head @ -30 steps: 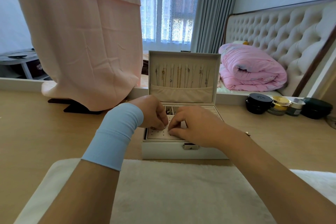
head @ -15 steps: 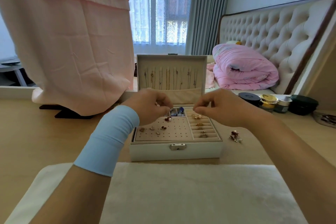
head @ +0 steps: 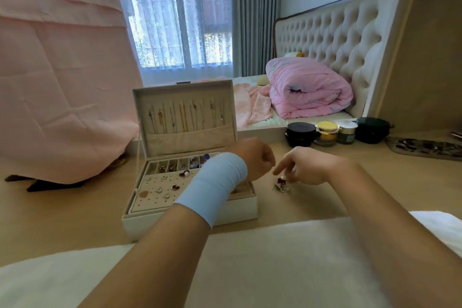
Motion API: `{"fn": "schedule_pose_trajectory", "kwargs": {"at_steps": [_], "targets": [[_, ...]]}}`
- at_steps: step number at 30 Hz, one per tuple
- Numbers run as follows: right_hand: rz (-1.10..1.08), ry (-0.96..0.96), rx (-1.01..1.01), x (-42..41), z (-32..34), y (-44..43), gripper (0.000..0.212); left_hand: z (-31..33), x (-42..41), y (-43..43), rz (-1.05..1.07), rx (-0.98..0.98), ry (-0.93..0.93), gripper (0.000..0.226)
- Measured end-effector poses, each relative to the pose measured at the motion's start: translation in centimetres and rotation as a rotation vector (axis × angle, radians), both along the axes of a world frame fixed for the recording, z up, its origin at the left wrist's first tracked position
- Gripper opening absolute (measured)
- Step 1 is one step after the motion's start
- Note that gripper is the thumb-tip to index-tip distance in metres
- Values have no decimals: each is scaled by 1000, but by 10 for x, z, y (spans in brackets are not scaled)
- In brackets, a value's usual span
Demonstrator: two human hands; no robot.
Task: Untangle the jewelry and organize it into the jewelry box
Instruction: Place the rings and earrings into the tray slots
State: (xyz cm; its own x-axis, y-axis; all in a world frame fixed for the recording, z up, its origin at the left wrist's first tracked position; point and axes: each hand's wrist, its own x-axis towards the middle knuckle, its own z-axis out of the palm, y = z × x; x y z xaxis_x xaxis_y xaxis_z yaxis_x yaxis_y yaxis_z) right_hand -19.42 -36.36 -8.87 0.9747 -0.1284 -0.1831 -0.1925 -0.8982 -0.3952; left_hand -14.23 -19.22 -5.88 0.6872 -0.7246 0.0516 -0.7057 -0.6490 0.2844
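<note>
Jewelry cluster (head: 281, 185) | right hand (head: 308, 169) fingers half-open, touching it | left hand (head: 253, 159) curled, hold unclear

Counted: two hands, left hand (head: 255, 160) and right hand (head: 307, 169). One wristband (head: 215, 182). One box (head: 145, 227). One jewelry cluster (head: 282, 185) on the desk (head: 62, 220). Four jars (head: 300, 132), in a row right of centre. One quilt (head: 310, 87).

Single head-worn wide-angle view, looking forward and down, close over the table (head: 75, 220), bed (head: 312, 117) and window (head: 180, 20) beyond
</note>
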Motion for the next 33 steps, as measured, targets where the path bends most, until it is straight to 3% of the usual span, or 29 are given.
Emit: {"fn": "schedule_pose_trajectory", "kwargs": {"at_steps": [5,11,15,19,23,28,33], "targets": [[12,-45,17,3,-7,-7,20,-17,8,-21,24,139,-46,22],[-44,-196,233,2,-1,-14,15,-26,11,-26,67,24,26,36],[-9,-330,379,3,9,-7,23,-22,12,-23,100,-132,107,45],[2,-345,459,2,14,-3,38,-15,12,-15,109,-188,67,24],[-7,-309,370,2,16,2,42,-12,10,-3,118,-187,1,18],[9,-66,43,5,6,9,21,-4,10,22,163,-258,-41,20],[7,-37,-78,7,0,13,10,6,12,53,146,-317,-11,24]]}}
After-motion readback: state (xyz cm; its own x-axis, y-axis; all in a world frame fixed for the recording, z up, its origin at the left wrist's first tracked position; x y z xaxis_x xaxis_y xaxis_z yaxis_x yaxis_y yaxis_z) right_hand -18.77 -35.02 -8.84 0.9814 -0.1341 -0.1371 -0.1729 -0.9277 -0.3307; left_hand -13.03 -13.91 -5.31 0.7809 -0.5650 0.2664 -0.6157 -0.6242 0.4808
